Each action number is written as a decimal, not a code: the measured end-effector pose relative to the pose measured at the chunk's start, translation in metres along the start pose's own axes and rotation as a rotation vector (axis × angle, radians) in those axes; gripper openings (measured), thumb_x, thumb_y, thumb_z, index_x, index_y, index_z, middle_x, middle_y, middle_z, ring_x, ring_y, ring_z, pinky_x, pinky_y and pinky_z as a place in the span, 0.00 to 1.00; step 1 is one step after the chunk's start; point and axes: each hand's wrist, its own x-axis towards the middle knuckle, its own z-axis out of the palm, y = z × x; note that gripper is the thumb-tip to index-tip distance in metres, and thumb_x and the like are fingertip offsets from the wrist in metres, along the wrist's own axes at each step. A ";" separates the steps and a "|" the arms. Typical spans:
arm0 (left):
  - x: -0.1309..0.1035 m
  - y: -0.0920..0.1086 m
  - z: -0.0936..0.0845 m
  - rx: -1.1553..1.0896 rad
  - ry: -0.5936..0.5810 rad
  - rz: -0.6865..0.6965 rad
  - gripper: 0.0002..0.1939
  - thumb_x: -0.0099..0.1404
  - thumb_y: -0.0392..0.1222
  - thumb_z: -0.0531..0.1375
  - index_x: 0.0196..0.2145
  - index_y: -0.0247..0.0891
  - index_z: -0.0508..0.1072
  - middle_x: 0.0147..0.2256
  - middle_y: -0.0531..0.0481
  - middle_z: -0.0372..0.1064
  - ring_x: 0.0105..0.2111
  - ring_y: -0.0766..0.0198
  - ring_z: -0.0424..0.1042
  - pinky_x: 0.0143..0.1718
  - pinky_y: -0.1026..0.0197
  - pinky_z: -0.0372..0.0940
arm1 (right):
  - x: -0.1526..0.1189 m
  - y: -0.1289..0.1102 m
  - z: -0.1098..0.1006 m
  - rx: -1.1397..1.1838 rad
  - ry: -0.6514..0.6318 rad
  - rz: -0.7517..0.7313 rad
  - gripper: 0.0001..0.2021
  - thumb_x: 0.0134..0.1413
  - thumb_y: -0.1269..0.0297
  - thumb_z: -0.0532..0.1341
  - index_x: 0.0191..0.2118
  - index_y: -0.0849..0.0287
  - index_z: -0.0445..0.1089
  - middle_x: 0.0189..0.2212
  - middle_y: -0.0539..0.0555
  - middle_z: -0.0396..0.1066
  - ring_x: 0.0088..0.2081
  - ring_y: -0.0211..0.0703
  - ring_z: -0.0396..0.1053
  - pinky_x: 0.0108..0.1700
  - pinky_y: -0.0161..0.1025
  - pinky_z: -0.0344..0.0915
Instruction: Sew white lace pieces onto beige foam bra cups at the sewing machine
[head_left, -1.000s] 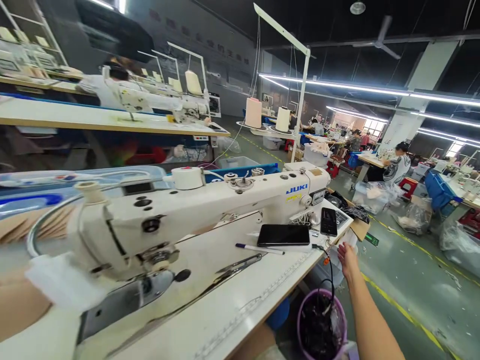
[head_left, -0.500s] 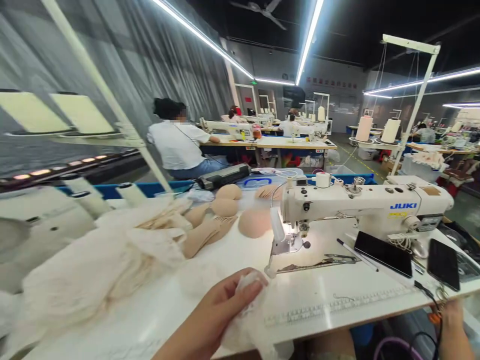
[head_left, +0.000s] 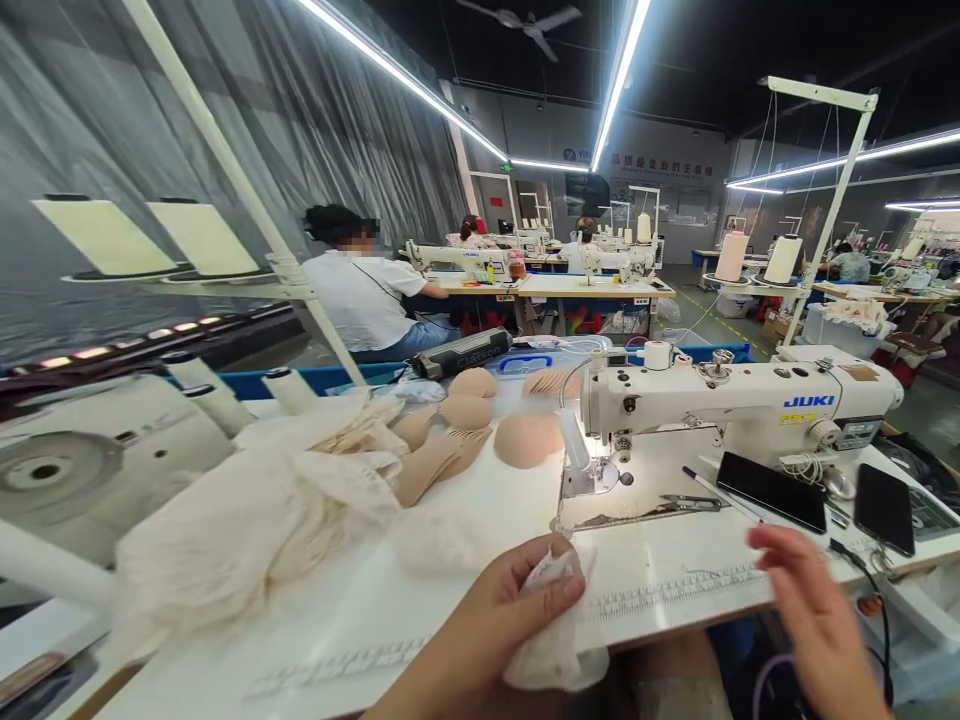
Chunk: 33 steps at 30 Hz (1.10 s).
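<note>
A grey curtain [head_left: 360, 110] covers the far left side. Below it, the white table [head_left: 480, 540] stretches from left to right across the near scene. On its right stands a white sewing machine [head_left: 705, 395], its lamp lighting the needle area. On the left lies a loose pile [head_left: 225, 530] of pale fabric. A person [head_left: 360, 295] in a white shirt sits beyond the table, far left of the machine. Between pile and machine, beige cups [head_left: 466, 412] lie grouped, some stacked in overlapping rows.

The left hand [head_left: 510, 610] is at the near edge, left of the machine, pinching a sheer white cloth [head_left: 551, 655] between thumb and fingers; the cloth hangs below the grip. The right hand [head_left: 817, 610] is well apart from it, near right, blurred, with fingers extended and nothing seen in them; whether it touches the table I cannot tell.

Just in front of the machine lies a black phone [head_left: 772, 492], with a second phone [head_left: 885, 508] farther right. Left of the first are a pen [head_left: 724, 497] and small snips [head_left: 686, 503].
</note>
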 end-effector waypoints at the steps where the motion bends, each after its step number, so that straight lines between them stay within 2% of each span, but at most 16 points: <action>1: 0.000 -0.001 0.001 -0.001 -0.024 0.010 0.27 0.51 0.61 0.78 0.31 0.39 0.72 0.29 0.54 0.70 0.28 0.65 0.66 0.28 0.66 0.61 | -0.001 -0.017 0.031 0.037 -0.140 -0.039 0.26 0.65 0.35 0.59 0.62 0.38 0.72 0.64 0.61 0.70 0.58 0.67 0.70 0.59 0.62 0.68; 2: -0.001 -0.003 0.001 -0.001 -0.048 0.023 0.27 0.52 0.61 0.77 0.32 0.39 0.73 0.31 0.53 0.72 0.29 0.65 0.67 0.29 0.65 0.62 | 0.000 -0.032 0.060 0.085 -0.328 -0.066 0.28 0.66 0.37 0.60 0.65 0.41 0.69 0.66 0.60 0.67 0.59 0.65 0.70 0.60 0.62 0.68; 4: -0.004 -0.006 -0.002 0.024 -0.079 0.055 0.28 0.51 0.63 0.77 0.34 0.38 0.76 0.33 0.51 0.73 0.29 0.64 0.68 0.30 0.64 0.62 | 0.003 -0.055 0.110 0.187 -0.559 -0.054 0.28 0.64 0.38 0.65 0.62 0.46 0.70 0.61 0.59 0.70 0.57 0.59 0.69 0.59 0.54 0.67; 6: -0.010 -0.006 -0.008 0.068 -0.063 0.089 0.29 0.51 0.65 0.76 0.33 0.38 0.75 0.30 0.51 0.72 0.28 0.65 0.66 0.29 0.64 0.60 | 0.004 -0.067 0.143 0.325 -0.671 -0.001 0.24 0.58 0.38 0.70 0.48 0.52 0.72 0.44 0.54 0.73 0.47 0.51 0.70 0.51 0.45 0.67; 9: -0.021 -0.003 -0.019 0.154 0.048 0.151 0.30 0.54 0.68 0.73 0.30 0.40 0.68 0.25 0.56 0.65 0.26 0.66 0.61 0.27 0.65 0.57 | 0.003 -0.071 0.169 0.554 -0.789 0.151 0.27 0.51 0.37 0.74 0.35 0.55 0.66 0.29 0.46 0.66 0.32 0.40 0.65 0.37 0.37 0.60; 12: -0.022 0.002 -0.033 0.385 0.146 0.230 0.30 0.62 0.73 0.62 0.32 0.42 0.64 0.27 0.57 0.65 0.27 0.64 0.65 0.30 0.63 0.63 | 0.008 -0.072 0.179 0.667 -0.790 0.294 0.29 0.50 0.36 0.73 0.33 0.54 0.62 0.22 0.43 0.62 0.23 0.36 0.59 0.30 0.35 0.52; 14: -0.013 0.007 -0.050 0.551 0.189 0.267 0.29 0.65 0.74 0.56 0.35 0.42 0.66 0.28 0.54 0.68 0.29 0.60 0.68 0.32 0.60 0.67 | 0.020 -0.073 0.183 0.598 -0.722 0.314 0.29 0.50 0.34 0.72 0.32 0.53 0.61 0.20 0.42 0.62 0.22 0.37 0.58 0.29 0.36 0.51; 16: 0.003 0.014 -0.077 0.689 0.267 0.304 0.26 0.67 0.69 0.56 0.38 0.41 0.71 0.32 0.50 0.73 0.32 0.56 0.72 0.35 0.57 0.69 | 0.038 -0.070 0.186 0.461 -0.670 0.279 0.30 0.49 0.31 0.71 0.31 0.53 0.62 0.20 0.44 0.65 0.23 0.38 0.60 0.30 0.36 0.53; 18: 0.021 0.021 -0.110 0.860 0.419 0.354 0.22 0.67 0.60 0.59 0.46 0.39 0.74 0.43 0.43 0.77 0.42 0.50 0.75 0.45 0.50 0.71 | 0.057 -0.062 0.189 0.337 -0.646 0.247 0.31 0.47 0.30 0.70 0.30 0.54 0.64 0.20 0.45 0.68 0.24 0.38 0.61 0.31 0.37 0.53; 19: 0.030 0.023 -0.128 0.947 0.519 0.372 0.20 0.68 0.55 0.61 0.49 0.38 0.75 0.51 0.38 0.76 0.49 0.46 0.74 0.53 0.46 0.69 | 0.065 -0.056 0.190 0.303 -0.635 0.239 0.30 0.46 0.30 0.71 0.29 0.54 0.64 0.20 0.45 0.69 0.24 0.39 0.61 0.31 0.37 0.53; 21: 0.043 0.027 -0.161 1.118 0.686 0.377 0.17 0.68 0.48 0.63 0.50 0.36 0.75 0.58 0.34 0.72 0.60 0.41 0.69 0.62 0.38 0.62 | 0.077 -0.044 0.191 0.268 -0.616 0.229 0.30 0.46 0.31 0.71 0.28 0.54 0.64 0.19 0.45 0.69 0.23 0.39 0.60 0.30 0.38 0.53; 23: 0.052 0.026 -0.187 1.267 0.781 0.351 0.14 0.70 0.45 0.64 0.49 0.35 0.76 0.58 0.36 0.72 0.60 0.43 0.69 0.64 0.35 0.61 | 0.083 -0.034 0.191 0.258 -0.607 0.219 0.29 0.48 0.31 0.69 0.29 0.53 0.64 0.20 0.44 0.69 0.22 0.39 0.60 0.30 0.38 0.54; 25: 0.057 0.024 -0.205 1.390 0.799 0.328 0.11 0.73 0.44 0.65 0.48 0.35 0.77 0.54 0.41 0.75 0.57 0.47 0.73 0.62 0.36 0.64 | 0.084 -0.029 0.190 0.271 -0.612 0.215 0.29 0.50 0.30 0.67 0.30 0.53 0.64 0.21 0.45 0.70 0.23 0.39 0.61 0.31 0.39 0.56; 27: 0.060 0.022 -0.215 1.485 0.769 0.328 0.11 0.74 0.44 0.65 0.48 0.36 0.78 0.52 0.43 0.77 0.55 0.50 0.75 0.61 0.38 0.67 | 0.082 -0.028 0.188 0.290 -0.622 0.217 0.29 0.51 0.29 0.67 0.31 0.53 0.64 0.22 0.45 0.70 0.23 0.39 0.61 0.31 0.39 0.57; 33: 0.064 0.026 -0.227 1.570 0.723 0.431 0.16 0.74 0.48 0.65 0.55 0.38 0.76 0.54 0.43 0.76 0.50 0.52 0.78 0.52 0.44 0.75 | 0.081 -0.034 0.187 0.332 -0.635 0.238 0.27 0.54 0.32 0.67 0.32 0.54 0.65 0.23 0.46 0.70 0.25 0.39 0.63 0.30 0.37 0.59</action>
